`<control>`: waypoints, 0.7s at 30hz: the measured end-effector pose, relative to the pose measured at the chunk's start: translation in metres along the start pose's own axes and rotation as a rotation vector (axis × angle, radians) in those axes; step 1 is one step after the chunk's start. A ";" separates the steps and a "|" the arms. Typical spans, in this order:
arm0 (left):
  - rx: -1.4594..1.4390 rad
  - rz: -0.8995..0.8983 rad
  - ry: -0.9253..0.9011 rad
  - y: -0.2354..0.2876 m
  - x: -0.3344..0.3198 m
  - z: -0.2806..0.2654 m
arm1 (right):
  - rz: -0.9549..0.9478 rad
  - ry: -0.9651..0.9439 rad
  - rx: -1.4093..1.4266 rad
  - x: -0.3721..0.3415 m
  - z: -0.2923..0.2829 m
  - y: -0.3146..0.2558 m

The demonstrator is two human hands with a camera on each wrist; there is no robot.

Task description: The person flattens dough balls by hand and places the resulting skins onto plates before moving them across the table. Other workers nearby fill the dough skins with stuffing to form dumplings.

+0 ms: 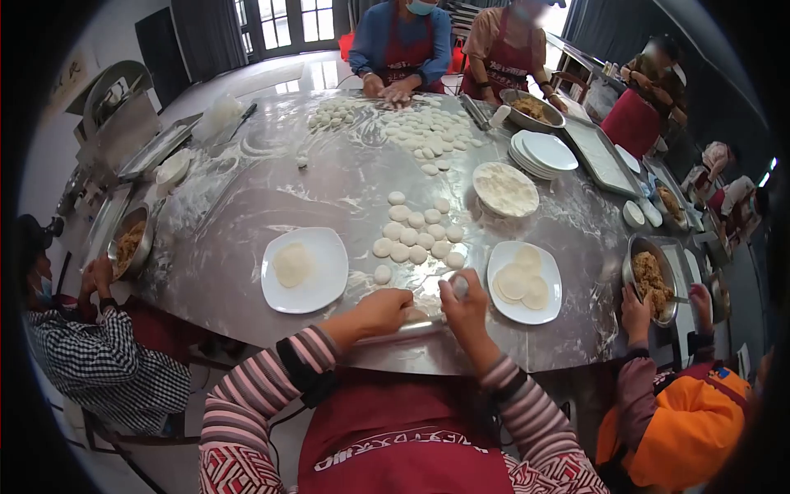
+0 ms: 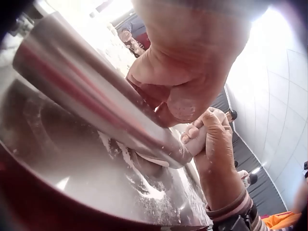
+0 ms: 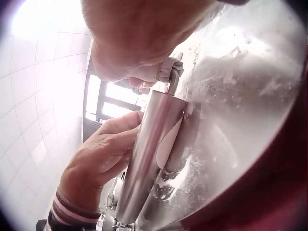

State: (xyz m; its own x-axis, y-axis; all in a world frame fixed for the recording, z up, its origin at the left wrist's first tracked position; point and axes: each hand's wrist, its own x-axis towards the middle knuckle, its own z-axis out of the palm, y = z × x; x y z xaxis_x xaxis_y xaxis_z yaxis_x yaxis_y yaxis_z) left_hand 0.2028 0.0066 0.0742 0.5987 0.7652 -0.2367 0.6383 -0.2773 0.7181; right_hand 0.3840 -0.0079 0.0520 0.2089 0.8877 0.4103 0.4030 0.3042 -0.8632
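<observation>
At lower centre, the right hand (image 1: 467, 309) clamps its fingers on the roller handle (image 1: 459, 286); whether the left hand (image 1: 378, 314), fingers bent, pinches the dough (image 3: 168, 146) I cannot tell.

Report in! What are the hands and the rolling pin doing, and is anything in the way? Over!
Right hand gripping metal rolling pin; left hand at its far side. Dough wrapper partly under pin. Dough rounds beyond; no blockage seen.

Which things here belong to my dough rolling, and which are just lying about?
In the job: metal roller, dough beneath it, small dough rounds, rolled wrappers, two square plates; probably the flour bowl.

Apparently just lying about: stacked plates, metal tray, plastic bag.
</observation>
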 end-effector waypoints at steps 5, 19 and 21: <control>0.275 0.053 -0.021 0.007 0.012 -0.006 | -0.006 -0.024 0.000 -0.018 -0.017 -0.011; 0.071 -0.011 0.121 -0.002 0.014 -0.003 | -0.001 -0.010 0.012 0.019 0.014 -0.002; 0.099 0.016 0.106 -0.008 0.014 -0.002 | -0.111 -0.006 -0.095 -0.006 -0.009 -0.003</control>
State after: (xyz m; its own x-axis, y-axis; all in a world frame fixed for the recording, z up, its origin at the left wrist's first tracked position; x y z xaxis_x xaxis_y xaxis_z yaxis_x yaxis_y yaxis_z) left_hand 0.2052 0.0208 0.0660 0.5579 0.8159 -0.1519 0.6771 -0.3416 0.6519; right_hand 0.3901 -0.0171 0.0547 0.1534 0.8525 0.4998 0.5063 0.3665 -0.7806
